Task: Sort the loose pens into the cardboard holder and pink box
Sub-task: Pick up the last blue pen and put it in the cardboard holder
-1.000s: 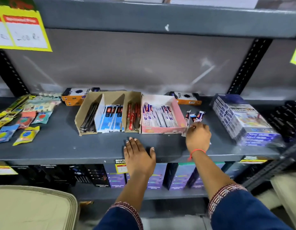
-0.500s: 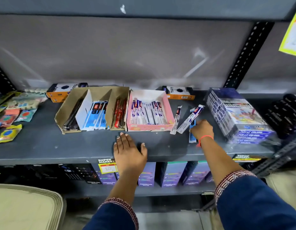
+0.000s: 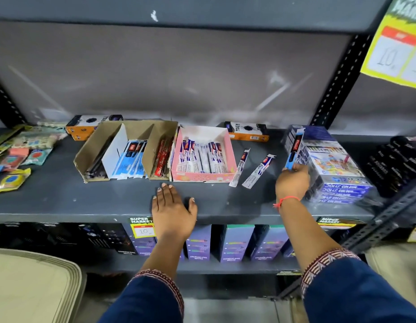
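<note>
A cardboard holder (image 3: 134,129) with three compartments stands on the grey shelf (image 3: 109,201), holding dark, blue-packed and red pens. To its right sits the pink box (image 3: 202,177) with white-and-purple packed pens. Two loose packed pens (image 3: 240,166) (image 3: 259,171) lie on the shelf right of the pink box. My right hand (image 3: 292,183) grips a blue packed pen (image 3: 294,148) and holds it upright, lifted off the shelf beside the crayon boxes. My left hand (image 3: 173,206) lies flat on the shelf's front edge, fingers apart, holding nothing.
A stack of crayon boxes (image 3: 330,164) stands right of my right hand. Orange-black boxes (image 3: 247,130) (image 3: 90,125) lie at the back. Small packets (image 3: 20,150) cover the shelf's left end, dark packs (image 3: 398,159) the right. Purple boxes (image 3: 235,243) fill the lower shelf.
My right hand moved right from the loose pens and lifted one blue packed pen upright. Two pens stay lying on the shelf. My left hand stayed on the shelf edge.
</note>
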`<state>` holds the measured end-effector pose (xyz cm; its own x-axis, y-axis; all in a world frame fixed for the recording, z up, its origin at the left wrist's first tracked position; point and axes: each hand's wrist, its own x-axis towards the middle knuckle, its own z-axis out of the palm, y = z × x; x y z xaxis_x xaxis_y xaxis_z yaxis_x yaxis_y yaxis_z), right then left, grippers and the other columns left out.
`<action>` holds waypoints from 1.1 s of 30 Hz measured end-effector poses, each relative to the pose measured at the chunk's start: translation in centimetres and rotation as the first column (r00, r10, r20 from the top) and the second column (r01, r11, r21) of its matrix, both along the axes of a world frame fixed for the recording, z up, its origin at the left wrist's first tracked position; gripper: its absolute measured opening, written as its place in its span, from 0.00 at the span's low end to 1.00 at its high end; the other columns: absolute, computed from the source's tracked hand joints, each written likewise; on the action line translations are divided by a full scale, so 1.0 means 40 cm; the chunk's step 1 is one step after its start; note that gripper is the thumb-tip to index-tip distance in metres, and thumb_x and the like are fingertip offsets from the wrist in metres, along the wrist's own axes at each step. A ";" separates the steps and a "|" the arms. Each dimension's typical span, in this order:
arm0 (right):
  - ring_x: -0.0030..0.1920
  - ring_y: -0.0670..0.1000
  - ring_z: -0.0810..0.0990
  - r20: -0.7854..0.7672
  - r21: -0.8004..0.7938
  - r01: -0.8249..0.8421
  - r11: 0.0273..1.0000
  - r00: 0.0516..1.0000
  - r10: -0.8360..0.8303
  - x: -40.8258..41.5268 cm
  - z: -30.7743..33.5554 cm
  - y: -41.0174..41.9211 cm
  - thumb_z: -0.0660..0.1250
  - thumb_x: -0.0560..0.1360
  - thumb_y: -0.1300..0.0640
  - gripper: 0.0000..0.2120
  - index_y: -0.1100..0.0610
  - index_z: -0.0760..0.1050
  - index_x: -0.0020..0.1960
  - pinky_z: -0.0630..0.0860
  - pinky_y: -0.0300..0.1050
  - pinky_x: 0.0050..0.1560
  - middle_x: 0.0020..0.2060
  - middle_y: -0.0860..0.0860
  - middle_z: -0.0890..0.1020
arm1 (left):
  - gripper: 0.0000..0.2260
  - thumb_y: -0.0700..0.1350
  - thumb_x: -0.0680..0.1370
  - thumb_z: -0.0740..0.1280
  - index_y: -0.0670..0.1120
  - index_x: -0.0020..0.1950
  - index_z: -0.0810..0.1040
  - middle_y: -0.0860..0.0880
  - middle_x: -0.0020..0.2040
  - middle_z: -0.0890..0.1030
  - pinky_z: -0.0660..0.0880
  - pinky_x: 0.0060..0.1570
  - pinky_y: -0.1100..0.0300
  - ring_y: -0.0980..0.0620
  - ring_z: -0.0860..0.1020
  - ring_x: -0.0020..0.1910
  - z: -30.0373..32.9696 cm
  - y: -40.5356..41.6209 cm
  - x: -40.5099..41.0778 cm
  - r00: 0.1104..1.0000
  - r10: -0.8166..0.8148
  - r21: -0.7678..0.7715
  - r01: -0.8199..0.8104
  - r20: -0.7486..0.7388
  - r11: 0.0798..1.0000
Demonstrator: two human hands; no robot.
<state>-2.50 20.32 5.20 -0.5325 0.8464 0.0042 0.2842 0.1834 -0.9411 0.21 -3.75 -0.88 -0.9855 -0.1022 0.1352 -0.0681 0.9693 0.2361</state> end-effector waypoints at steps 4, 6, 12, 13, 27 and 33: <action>0.37 0.52 0.76 -0.164 -0.235 -0.192 0.953 0.974 0.156 -0.001 0.024 -0.036 0.65 0.73 0.70 0.12 0.57 0.75 0.34 0.76 0.45 0.41 0.38 0.57 0.81 | 0.32 0.57 0.78 0.50 0.36 0.74 0.50 0.37 0.76 0.54 0.47 0.74 0.51 0.42 0.53 0.75 0.004 -0.001 0.000 1.000 -0.004 -0.001 0.004 0.018 1.000; 0.27 0.47 0.76 -0.284 -0.362 -0.368 0.856 0.919 0.275 0.009 0.039 -0.078 0.66 0.70 0.74 0.19 0.54 0.72 0.28 0.73 0.35 0.30 0.24 0.48 0.80 | 0.32 0.57 0.78 0.49 0.36 0.74 0.49 0.37 0.76 0.54 0.47 0.74 0.51 0.43 0.53 0.75 0.005 -0.002 0.001 1.000 -0.004 -0.004 0.004 0.025 1.000; 0.23 0.40 0.75 -0.309 -0.425 -0.699 0.575 0.710 0.633 0.042 0.072 -0.221 0.68 0.71 0.70 0.12 0.55 0.77 0.34 0.70 0.31 0.27 0.19 0.42 0.80 | 0.33 0.57 0.78 0.50 0.36 0.74 0.49 0.37 0.76 0.54 0.47 0.74 0.51 0.42 0.53 0.75 0.009 -0.001 0.003 1.000 -0.011 0.006 0.011 0.027 1.000; 0.23 0.40 0.75 -0.317 -0.434 -0.723 0.538 0.681 0.660 0.044 0.073 -0.240 0.68 0.71 0.69 0.12 0.55 0.78 0.34 0.71 0.32 0.28 0.19 0.43 0.80 | 0.33 0.57 0.78 0.50 0.36 0.74 0.49 0.37 0.76 0.54 0.47 0.74 0.51 0.42 0.53 0.75 0.008 -0.001 0.003 1.000 -0.014 0.011 0.014 0.022 1.000; 0.26 0.38 0.79 -0.378 -0.361 -0.828 0.429 0.551 0.744 0.075 0.080 -0.372 0.66 0.72 0.71 0.08 0.60 0.80 0.40 0.75 0.28 0.30 0.24 0.43 0.84 | 0.32 0.56 0.77 0.52 0.39 0.75 0.49 0.37 0.76 0.55 0.48 0.74 0.51 0.42 0.54 0.75 -0.014 -0.008 -0.005 0.999 -0.035 0.111 0.039 -0.033 0.993; 0.25 0.38 0.80 -0.374 -0.360 -0.819 0.446 0.565 0.736 0.075 0.084 -0.376 0.67 0.72 0.71 0.05 0.64 0.80 0.44 0.76 0.28 0.29 0.24 0.43 0.84 | 0.32 0.57 0.78 0.51 0.38 0.75 0.49 0.37 0.76 0.55 0.48 0.74 0.50 0.42 0.54 0.75 -0.016 -0.008 -0.005 0.998 -0.041 0.116 0.045 -0.037 0.992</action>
<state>0.51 5.27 8.55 -0.9947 -0.0121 -0.1022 0.1026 -0.1892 -0.9766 0.02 -4.08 -1.53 -0.9842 -0.0770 0.1592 -0.0168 0.9369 0.3492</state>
